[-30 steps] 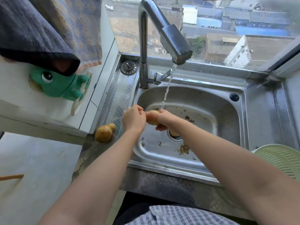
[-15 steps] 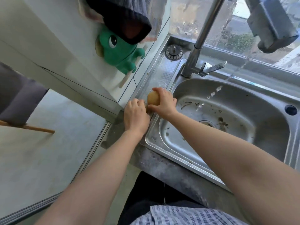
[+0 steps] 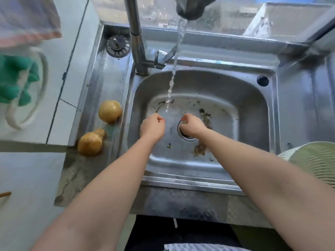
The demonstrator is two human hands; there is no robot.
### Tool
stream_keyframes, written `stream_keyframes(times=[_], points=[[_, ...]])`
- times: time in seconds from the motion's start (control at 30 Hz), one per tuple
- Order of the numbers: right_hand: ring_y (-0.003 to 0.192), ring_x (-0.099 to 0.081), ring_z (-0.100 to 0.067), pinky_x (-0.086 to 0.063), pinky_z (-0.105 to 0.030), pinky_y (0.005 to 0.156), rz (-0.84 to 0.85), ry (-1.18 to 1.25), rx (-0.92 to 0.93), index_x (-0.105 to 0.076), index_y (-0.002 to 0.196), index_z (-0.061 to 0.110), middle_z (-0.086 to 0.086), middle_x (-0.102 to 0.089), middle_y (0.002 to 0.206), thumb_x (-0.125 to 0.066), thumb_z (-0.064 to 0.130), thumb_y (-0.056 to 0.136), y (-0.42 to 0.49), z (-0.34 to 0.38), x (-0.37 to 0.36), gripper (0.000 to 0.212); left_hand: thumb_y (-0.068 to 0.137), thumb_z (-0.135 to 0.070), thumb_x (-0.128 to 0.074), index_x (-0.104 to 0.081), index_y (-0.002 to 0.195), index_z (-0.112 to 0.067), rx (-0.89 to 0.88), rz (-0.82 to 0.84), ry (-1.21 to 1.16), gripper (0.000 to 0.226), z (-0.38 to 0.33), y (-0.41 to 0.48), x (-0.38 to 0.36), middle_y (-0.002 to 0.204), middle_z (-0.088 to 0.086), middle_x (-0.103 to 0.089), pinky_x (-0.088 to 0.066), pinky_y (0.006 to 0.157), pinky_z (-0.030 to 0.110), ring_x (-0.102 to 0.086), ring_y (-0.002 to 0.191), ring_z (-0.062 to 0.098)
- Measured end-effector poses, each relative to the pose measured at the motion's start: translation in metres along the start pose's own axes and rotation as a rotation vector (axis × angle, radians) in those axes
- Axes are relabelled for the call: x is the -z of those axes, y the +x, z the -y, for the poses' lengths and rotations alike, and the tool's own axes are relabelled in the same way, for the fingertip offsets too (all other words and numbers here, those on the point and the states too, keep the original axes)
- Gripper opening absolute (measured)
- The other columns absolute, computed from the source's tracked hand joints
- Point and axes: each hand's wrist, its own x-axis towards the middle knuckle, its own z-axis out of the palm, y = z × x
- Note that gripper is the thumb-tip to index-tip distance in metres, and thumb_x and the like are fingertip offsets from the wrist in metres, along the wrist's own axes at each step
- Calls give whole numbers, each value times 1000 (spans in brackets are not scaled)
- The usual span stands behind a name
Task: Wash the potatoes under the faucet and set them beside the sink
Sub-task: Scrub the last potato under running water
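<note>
Two yellow-brown potatoes lie on the steel ledge left of the sink basin [image 3: 253, 113]: a round potato [image 3: 109, 111] and, nearer me, a knobbly potato [image 3: 90, 143]. Both my hands are inside the basin and hold nothing. My left hand [image 3: 152, 126] is curled shut just below where the water stream [image 3: 176, 57] lands. Over the drain [image 3: 188, 137] my right hand [image 3: 192, 125] is also curled shut. The faucet [image 3: 137, 42] rises at the back, and water runs from its dark spout head.
A drain strainer [image 3: 118, 45] lies on the ledge behind the potatoes. A pale green colander [image 3: 315, 163] sits at the right edge. Dirt scraps lie on the basin floor. A green frog-shaped holder [image 3: 16, 78] and a hanging towel are on the left wall.
The potato held under the water a second ago was carried left and now lies on the ledge. Both hands have come back empty into the basin.
</note>
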Motion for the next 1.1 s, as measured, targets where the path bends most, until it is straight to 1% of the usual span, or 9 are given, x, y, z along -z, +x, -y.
stream_keyframes(times=[0.1, 0.2, 0.33, 0.43, 0.6, 0.8, 0.87, 0.97, 1.1], points=[[134, -41, -39, -40, -39, 104, 135, -22, -108, -22, 153, 18, -23, -28, 154, -50, 28, 93, 20, -22, -16, 67, 96, -19, -44, -69, 101, -6, 69, 143, -42, 29, 0, 25, -17, 111, 18, -70, -50, 91, 35, -62, 108, 34], [134, -41, -43, -41, -40, 102, 198, -3, -152, -9, 155, 23, -25, -9, 159, -56, 33, 94, 35, -29, -30, 78, 97, -22, -43, -66, 114, -2, 115, 182, -51, 34, 0, 45, -20, 118, 20, -67, -48, 95, 38, -59, 113, 36], [140, -28, -46, -35, -49, 110, 145, 6, -160, -14, 153, 32, -24, 0, 160, -59, 34, 93, 43, -30, -48, 75, 97, -21, -45, -61, 89, -12, 108, 213, -74, 19, 1, 52, -21, 103, 17, -68, -44, 82, 33, -60, 100, 32], [138, -26, -47, -33, -49, 109, 172, -35, -151, -23, 147, 32, -25, -8, 156, -58, 25, 94, 46, -31, -59, 64, 97, -22, -47, -60, 88, -14, 90, 232, -81, 18, 6, 53, -19, 95, 15, -65, -41, 78, 32, -59, 92, 28], [109, -57, -44, -45, -37, 78, 105, -8, -236, -30, 144, 28, -31, -12, 153, -43, 13, 99, 47, -29, -50, 50, 97, -23, -42, -60, 93, -16, 89, 235, -73, 19, 8, 51, -10, 110, 18, -68, -48, 89, 38, -62, 103, 34], [83, -56, -34, -43, -38, 72, -4, 427, -56, -39, 123, 25, -22, -57, 110, -32, 32, 93, 31, -2, -19, 31, 96, -21, -43, -55, 78, -13, 59, 214, -41, 24, -9, 48, -6, 96, 18, -62, -41, 71, 35, -56, 85, 33], [69, -50, -27, -40, -31, 56, 24, 631, -53, -40, 124, 19, -16, -53, 98, -27, 32, 98, 19, 11, -3, 32, 100, -27, -37, -59, 99, -8, 59, 186, -89, 29, -14, 43, -2, 106, 16, -58, -38, 72, 33, -54, 91, 33], [52, -43, -19, -31, -24, 47, 100, 869, -144, -55, 106, 12, -13, -57, 75, -20, 38, 98, -1, 32, 15, 45, 99, -44, -40, -56, 120, -15, 91, 261, -462, 39, -24, 26, 4, 121, 6, -57, -44, 92, 38, -56, 110, 28], [41, -36, -14, -27, -23, 44, 233, 923, -118, -51, 62, 16, -4, -47, 50, -14, 59, 95, -26, 57, 26, 66, 75, -47, -72, -58, 119, -14, 127, 143, -918, 57, -38, 2, 0, 111, 13, -66, -51, 69, 33, -64, 96, 31]])
